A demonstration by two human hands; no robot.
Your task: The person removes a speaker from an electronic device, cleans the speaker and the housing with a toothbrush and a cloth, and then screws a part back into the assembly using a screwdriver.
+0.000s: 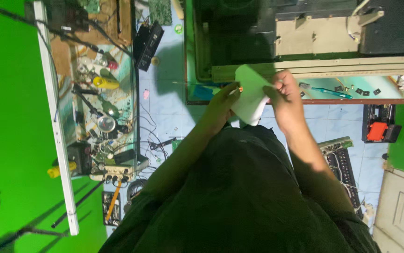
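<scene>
The right hand [284,91] is closed on the upper right edge of a white sheet [251,96] that looks like paper or cloth, fingers curled over its corner. The left hand [223,100] pinches the sheet's left edge, and a small orange-tipped object [240,88], too small to identify, shows at its fingertips. The sheet is held in the air between both hands, in front of the person's dark shirt [239,197] and just before the edge of the desk [352,100]. On the desk beyond the right hand lies a teal-handled screwdriver [330,91], with small dark parts [363,91] further along. To the left, a shelf [101,107] is crowded with tools, wires and a yellow bottle [105,83].
</scene>
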